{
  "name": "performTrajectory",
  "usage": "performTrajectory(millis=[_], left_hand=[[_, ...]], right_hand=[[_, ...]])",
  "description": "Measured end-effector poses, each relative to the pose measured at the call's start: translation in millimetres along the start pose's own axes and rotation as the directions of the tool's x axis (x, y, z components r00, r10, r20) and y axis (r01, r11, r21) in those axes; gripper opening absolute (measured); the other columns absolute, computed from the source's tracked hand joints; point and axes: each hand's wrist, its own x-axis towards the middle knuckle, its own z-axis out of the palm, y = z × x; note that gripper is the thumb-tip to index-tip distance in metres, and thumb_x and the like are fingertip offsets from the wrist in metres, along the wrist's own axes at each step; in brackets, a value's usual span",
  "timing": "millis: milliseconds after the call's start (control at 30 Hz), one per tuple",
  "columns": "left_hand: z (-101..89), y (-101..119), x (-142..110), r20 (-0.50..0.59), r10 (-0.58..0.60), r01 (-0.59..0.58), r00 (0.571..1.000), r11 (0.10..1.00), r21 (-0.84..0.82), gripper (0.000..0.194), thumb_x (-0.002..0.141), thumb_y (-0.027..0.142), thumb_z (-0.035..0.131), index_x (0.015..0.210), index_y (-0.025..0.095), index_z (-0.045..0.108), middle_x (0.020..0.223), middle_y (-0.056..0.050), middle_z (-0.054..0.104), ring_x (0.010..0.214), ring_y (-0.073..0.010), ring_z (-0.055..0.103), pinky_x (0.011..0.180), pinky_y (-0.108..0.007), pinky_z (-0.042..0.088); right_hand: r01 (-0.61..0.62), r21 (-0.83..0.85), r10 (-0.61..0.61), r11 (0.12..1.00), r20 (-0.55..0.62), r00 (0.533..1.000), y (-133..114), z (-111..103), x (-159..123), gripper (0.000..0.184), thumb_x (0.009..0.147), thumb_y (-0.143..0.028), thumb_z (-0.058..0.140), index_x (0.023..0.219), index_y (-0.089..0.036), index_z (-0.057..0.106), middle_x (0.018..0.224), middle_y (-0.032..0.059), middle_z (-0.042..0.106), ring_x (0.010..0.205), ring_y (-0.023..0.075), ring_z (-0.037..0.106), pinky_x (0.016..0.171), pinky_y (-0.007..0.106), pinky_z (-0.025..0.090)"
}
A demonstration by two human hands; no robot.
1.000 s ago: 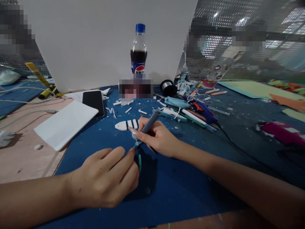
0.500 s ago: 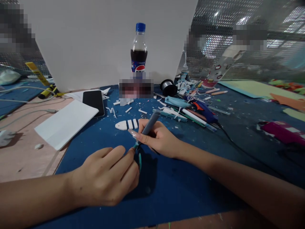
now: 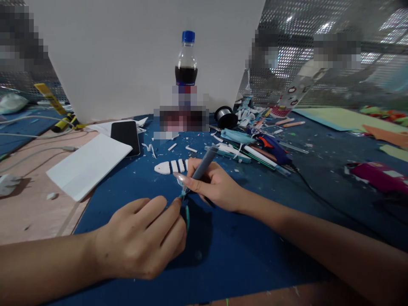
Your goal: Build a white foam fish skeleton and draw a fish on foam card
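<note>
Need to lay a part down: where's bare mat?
Blue mat: mostly bare between left hand and right forearm, toward the near edge, and between white paper and left hand. Crowded beyond the right hand: scraps, pens, blue corded tool.

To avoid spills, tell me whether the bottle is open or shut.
The bottle is shut: its blue cap sits on top.

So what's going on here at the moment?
A person is working with both hands over a blue mat. The right hand holds a grey pen-like tool, its lower end at a small teal piece pinched in the left hand. Just beyond, a row of white pieces lies on the mat, partly hidden by the right hand.
</note>
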Motion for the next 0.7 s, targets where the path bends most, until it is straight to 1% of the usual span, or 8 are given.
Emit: performTrajectory(millis=[133,267,500,600,700], left_hand=[[-0.2,1.0,-1.5,-0.006,0.012,-0.012,1.0,1.0,-0.025,0.013,0.075,0.014,0.061,0.063,0.013,0.061,0.068,-0.008,0.072,0.047,-0.0199,0.061,0.03,-0.028,0.041],[1.2,1.1,-1.6,-0.003,0.0,0.0,1.0,1.0,-0.029,0.014,0.075,0.015,0.062,0.062,0.013,0.061,0.068,-0.008,0.072,0.047,-0.0202,0.061,0.03,-0.029,0.041],[0.1,1.7,-1.9,-0.03,0.014,-0.014,0.999,1.0,-0.01,0.01,0.074,0.014,0.062,0.064,0.012,0.061,0.068,-0.008,0.073,0.047,-0.0193,0.06,0.03,-0.028,0.04],[0.5,1.1,-1.1,-0.021,0.015,-0.015,1.0,1.0,-0.02,0.01,0.073,0.013,0.062,0.063,0.012,0.061,0.067,-0.008,0.072,0.046,-0.0192,0.06,0.029,-0.028,0.039],[1.9,0.2,-0.1,-0.011,0.012,-0.013,1.0,1.0,-0.028,0.011,0.073,0.014,0.062,0.063,0.013,0.061,0.068,-0.008,0.073,0.047,-0.0192,0.061,0.03,-0.028,0.04]], right_hand=[[0.009,-0.012,-0.009,1.0,0.027,1.0,0.7,-0.2,0.3,0.038,0.087,-0.036,0.058,0.063,-0.02,0.033,0.052,-0.0082,0.03,0.046,0.0066,0.031,0.046,0.022,0.027],[0.047,-0.031,-0.046,0.998,0.034,0.998,0.2,0.6,0.2,0.035,0.088,-0.031,0.056,0.063,-0.02,0.034,0.052,-0.0085,0.031,0.046,0.0062,0.031,0.046,0.022,0.026],[0.042,-0.015,-0.042,0.999,0.011,0.999,0.8,0.9,-0.1,0.034,0.087,-0.031,0.056,0.064,-0.02,0.035,0.053,-0.0084,0.03,0.048,0.0066,0.031,0.048,0.023,0.027],[0.048,-0.003,-0.048,0.999,0.007,0.999,1.8,1.2,0.0,0.033,0.088,-0.03,0.055,0.065,-0.02,0.035,0.054,-0.0083,0.031,0.048,0.0067,0.032,0.048,0.023,0.028],[0.05,-0.03,-0.05,0.998,0.006,0.999,2.3,1.4,0.7,0.033,0.088,-0.03,0.056,0.065,-0.02,0.035,0.055,-0.0082,0.03,0.049,0.007,0.031,0.05,0.023,0.028]])
